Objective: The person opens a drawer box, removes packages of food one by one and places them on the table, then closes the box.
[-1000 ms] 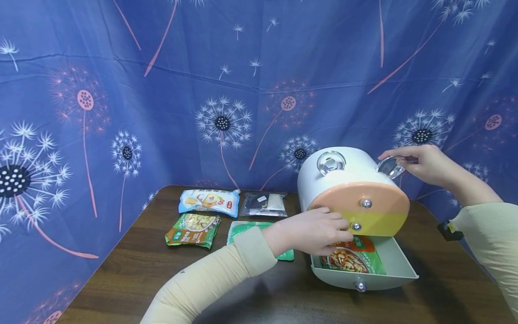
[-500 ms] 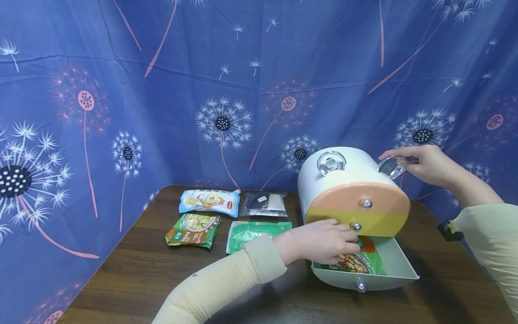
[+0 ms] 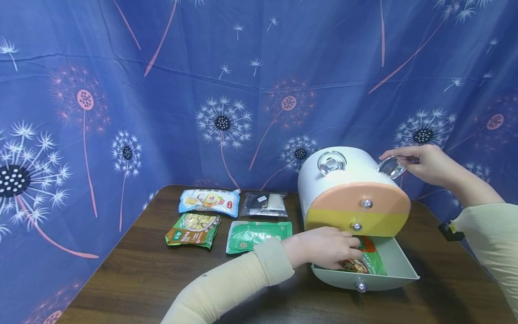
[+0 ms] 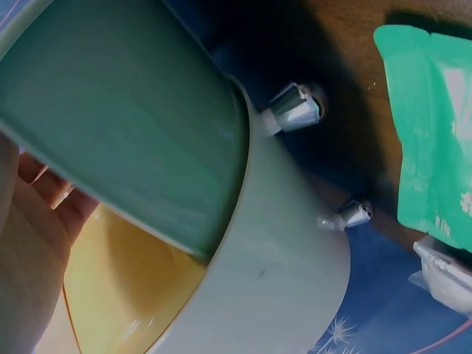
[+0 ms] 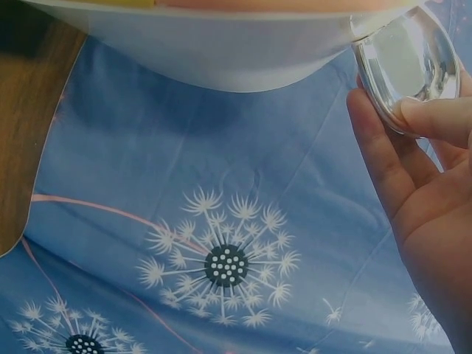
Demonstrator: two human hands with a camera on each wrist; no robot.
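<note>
A white rounded drawer box (image 3: 351, 164) stands at the right of the table, its front peach above and yellow below. Its pale green bottom drawer (image 3: 390, 282) is pulled out and holds a green and orange food packet (image 3: 374, 261) with a picture on it. My left hand (image 3: 325, 247) reaches over the drawer's left side, loosely bent fingers on the packet; the drawer wall hides the fingertips in the left wrist view. With thumb and fingers my right hand (image 3: 430, 165) pinches the shiny silver ear-shaped handle (image 5: 402, 63) at the box's upper right.
Left of the box lie a green packet (image 3: 259, 236), a green and brown food packet (image 3: 193, 230), a blue and white packet (image 3: 209, 202) and a clear-and-dark pouch (image 3: 264, 204). A second silver ear (image 3: 332, 163) and several silver knobs (image 3: 361, 287) stick out from the box.
My left hand has moved right and slightly down over the packet in the drawer, uncovering the green packet on the table. My right hand stays on the silver handle.
</note>
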